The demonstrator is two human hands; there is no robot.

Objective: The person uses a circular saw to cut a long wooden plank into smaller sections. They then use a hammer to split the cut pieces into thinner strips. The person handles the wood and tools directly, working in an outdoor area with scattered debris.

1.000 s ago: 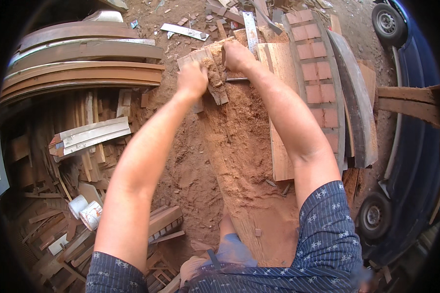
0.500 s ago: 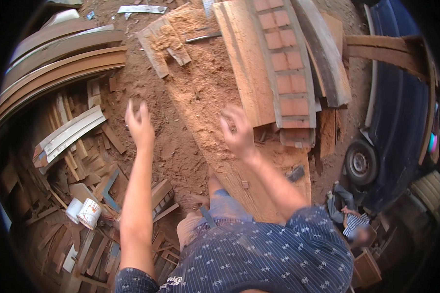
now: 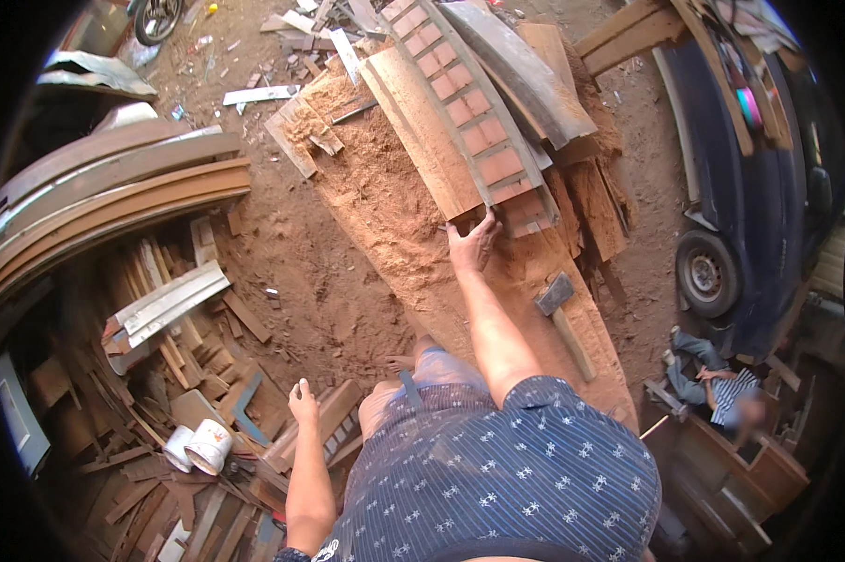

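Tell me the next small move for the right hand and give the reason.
Probably curl the fingers under the plank's near end for a grip: the right hand rests there, open, beside the slatted frame. The left hand hangs free over wood scraps.

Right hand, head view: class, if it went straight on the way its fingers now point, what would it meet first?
The right hand points up the picture, fingers at the near end of the flat wooden plank lying on the sawdust-covered board. It would probably meet that plank end first; whether it already touches is unclear.
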